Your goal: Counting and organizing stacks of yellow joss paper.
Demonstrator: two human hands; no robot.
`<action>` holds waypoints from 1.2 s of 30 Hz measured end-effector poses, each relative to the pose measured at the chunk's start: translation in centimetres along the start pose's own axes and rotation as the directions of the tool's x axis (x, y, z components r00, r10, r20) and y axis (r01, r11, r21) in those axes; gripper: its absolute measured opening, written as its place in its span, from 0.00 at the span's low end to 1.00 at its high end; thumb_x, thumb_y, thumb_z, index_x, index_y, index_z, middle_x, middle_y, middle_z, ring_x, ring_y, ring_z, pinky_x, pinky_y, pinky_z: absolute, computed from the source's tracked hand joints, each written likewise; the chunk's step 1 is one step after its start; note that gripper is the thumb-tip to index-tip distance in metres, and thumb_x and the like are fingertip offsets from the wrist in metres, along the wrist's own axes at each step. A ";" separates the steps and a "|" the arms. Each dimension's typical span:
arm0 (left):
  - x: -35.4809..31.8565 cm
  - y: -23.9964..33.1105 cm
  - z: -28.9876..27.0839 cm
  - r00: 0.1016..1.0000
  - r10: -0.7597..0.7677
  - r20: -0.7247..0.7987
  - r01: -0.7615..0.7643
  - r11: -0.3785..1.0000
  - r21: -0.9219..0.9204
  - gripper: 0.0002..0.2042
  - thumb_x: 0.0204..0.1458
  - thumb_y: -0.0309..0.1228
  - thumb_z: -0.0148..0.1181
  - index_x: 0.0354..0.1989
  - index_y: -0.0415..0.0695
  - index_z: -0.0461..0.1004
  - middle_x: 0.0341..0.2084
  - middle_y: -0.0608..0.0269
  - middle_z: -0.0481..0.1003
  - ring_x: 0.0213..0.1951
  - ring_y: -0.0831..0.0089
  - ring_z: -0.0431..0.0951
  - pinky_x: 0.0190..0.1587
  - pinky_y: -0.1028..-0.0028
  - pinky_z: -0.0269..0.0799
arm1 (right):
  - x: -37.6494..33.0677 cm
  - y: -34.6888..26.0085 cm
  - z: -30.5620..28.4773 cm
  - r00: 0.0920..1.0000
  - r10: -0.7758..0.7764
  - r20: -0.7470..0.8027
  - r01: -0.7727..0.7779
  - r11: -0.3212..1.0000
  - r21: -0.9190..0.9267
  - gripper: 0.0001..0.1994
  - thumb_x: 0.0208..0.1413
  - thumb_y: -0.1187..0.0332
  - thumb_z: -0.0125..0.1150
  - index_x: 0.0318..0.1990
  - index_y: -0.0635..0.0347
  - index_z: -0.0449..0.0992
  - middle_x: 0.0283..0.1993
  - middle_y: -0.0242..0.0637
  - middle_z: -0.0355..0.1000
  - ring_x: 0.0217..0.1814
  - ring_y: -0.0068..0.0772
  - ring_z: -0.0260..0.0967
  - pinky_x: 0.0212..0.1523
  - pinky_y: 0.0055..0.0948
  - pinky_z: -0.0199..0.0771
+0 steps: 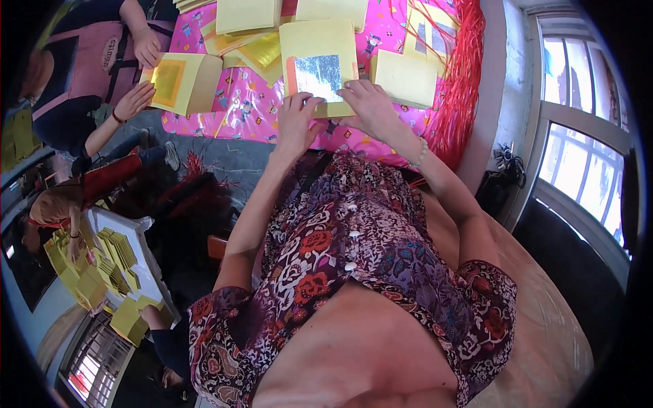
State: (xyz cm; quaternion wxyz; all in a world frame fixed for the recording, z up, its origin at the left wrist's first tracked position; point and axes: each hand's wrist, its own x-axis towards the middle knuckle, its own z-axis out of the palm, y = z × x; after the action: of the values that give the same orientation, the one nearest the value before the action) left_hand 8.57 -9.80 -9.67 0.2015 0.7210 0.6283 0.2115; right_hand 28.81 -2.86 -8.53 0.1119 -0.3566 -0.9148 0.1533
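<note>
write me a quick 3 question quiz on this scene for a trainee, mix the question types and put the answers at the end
1. True or false: the person's left hand and right hand are both at the silver square on the pale yellow paper.
2. Multiple choice: what colour is the shiny square on the paper at the co-worker's hands?
A. silver
B. gold
C. blue
3. Short answer: on which wrist does the person wear the beaded bracelet?

Key:
1. True; the fingers of both rest around its lower part.
2. B, gold.
3. The right wrist.
</note>
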 end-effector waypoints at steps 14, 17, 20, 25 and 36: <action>2.7 -5.3 -0.6 0.980 0.115 0.163 -0.078 0.973 -0.217 0.09 0.44 0.28 0.68 0.36 0.47 0.81 0.39 0.65 0.78 0.42 0.66 0.77 0.46 0.68 0.73 | 1.6 3.2 0.8 0.990 -0.049 0.135 0.025 0.984 0.176 0.11 0.48 0.60 0.67 0.32 0.57 0.77 0.37 0.37 0.70 0.43 0.38 0.70 0.43 0.35 0.74; 3.7 -5.4 -0.8 0.966 0.102 0.236 -0.021 0.947 -0.320 0.06 0.47 0.29 0.66 0.33 0.45 0.82 0.33 0.65 0.79 0.36 0.67 0.78 0.41 0.70 0.73 | 1.9 3.6 0.9 0.988 -0.038 0.152 0.008 0.981 0.193 0.11 0.51 0.59 0.66 0.30 0.58 0.78 0.39 0.37 0.72 0.43 0.38 0.71 0.43 0.35 0.74; 4.1 -6.4 -0.3 0.950 0.067 0.305 0.076 0.897 -0.435 0.05 0.48 0.30 0.65 0.32 0.44 0.82 0.30 0.63 0.79 0.33 0.67 0.78 0.37 0.70 0.73 | 2.1 3.5 0.7 0.986 -0.035 0.165 0.002 0.981 0.194 0.12 0.52 0.59 0.65 0.30 0.59 0.79 0.41 0.38 0.73 0.44 0.39 0.72 0.43 0.35 0.74; 4.6 -6.7 -0.4 0.925 0.061 0.374 0.110 0.901 -0.420 0.06 0.51 0.30 0.62 0.33 0.42 0.81 0.29 0.61 0.78 0.31 0.68 0.78 0.35 0.72 0.72 | 2.2 3.7 0.9 0.984 -0.030 0.173 -0.003 0.982 0.191 0.13 0.53 0.59 0.64 0.30 0.61 0.79 0.41 0.37 0.74 0.44 0.39 0.72 0.44 0.35 0.74; 4.5 -7.0 -0.5 0.917 0.054 0.394 0.124 0.902 -0.413 0.08 0.53 0.33 0.61 0.35 0.42 0.81 0.28 0.61 0.79 0.31 0.70 0.78 0.35 0.72 0.72 | 2.4 3.3 1.0 0.981 -0.014 0.196 -0.019 0.986 0.165 0.13 0.54 0.59 0.63 0.32 0.62 0.79 0.40 0.37 0.73 0.43 0.39 0.72 0.42 0.36 0.74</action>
State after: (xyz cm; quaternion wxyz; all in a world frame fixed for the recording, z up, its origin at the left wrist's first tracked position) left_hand 3.05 -4.38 -12.89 0.4821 0.6749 0.5252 0.1904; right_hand 28.84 0.93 -10.39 0.0502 -0.3304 -0.9050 0.2634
